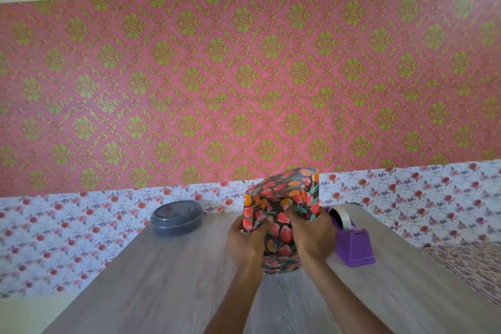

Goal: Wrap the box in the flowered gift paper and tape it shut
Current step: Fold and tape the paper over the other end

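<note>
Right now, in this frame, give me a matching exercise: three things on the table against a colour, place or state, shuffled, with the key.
Things:
1. tape dispenser
2. round container
3. paper-covered box

Descriptions:
A. gripped by the left hand and the right hand
B. purple, to the right of the hands
C. dark grey, lid on, to the left of the hands

Pairs: 1-B, 2-C, 3-A.

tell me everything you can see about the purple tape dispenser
The tape dispenser is purple, plastic by its look, with a blocky base and a roll of pale tape mounted at its far end. It stands upright on the wooden table, just right of the wrapped box. The right hand hides its left edge; contact cannot be told.
</note>
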### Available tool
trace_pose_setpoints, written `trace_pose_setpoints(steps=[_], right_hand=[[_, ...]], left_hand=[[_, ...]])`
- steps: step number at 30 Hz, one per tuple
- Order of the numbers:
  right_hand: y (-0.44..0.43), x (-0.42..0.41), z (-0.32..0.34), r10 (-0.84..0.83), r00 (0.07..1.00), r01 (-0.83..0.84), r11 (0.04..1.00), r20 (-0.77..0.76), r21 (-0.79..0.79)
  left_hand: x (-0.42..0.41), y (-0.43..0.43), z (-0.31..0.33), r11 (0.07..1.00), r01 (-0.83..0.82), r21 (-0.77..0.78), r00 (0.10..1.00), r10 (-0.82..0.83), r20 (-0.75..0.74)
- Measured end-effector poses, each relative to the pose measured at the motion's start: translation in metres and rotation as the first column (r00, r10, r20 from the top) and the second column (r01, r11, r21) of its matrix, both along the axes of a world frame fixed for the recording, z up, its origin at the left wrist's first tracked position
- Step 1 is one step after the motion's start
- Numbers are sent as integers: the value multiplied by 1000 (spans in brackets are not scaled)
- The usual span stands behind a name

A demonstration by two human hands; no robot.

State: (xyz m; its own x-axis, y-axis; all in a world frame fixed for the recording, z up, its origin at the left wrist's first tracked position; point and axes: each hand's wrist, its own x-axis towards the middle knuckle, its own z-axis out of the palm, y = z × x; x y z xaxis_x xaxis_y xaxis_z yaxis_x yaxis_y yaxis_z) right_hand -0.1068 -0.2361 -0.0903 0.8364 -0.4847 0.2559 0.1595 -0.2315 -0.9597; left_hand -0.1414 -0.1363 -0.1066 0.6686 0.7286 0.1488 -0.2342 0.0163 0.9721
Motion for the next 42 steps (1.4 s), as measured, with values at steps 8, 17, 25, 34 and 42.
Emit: trace_pose_setpoints(steps=[8,17,25,34,42], right_hand=[[-1,-5,-5,-35,998,32,998,47,59],[-13,-13,-11,-47,988,28,992,148,125],[-28,-4,-18,196,950,-212,976,245,41],[-136,79,-57,17,999,9,869,46,-495],[-174,136,-27,127,881,-359,806,-455,-470]], left_hand=[[3,-5,-11,990,81,-113,996,-76,55],[2,-14,-16,991,135,10,987,-135,83],[7,-18,-20,994,99,-48,994,-96,55],[11,-20,-16,998,63,28,996,-65,63],[17,-16,-24,993,17,118,998,-25,64]])
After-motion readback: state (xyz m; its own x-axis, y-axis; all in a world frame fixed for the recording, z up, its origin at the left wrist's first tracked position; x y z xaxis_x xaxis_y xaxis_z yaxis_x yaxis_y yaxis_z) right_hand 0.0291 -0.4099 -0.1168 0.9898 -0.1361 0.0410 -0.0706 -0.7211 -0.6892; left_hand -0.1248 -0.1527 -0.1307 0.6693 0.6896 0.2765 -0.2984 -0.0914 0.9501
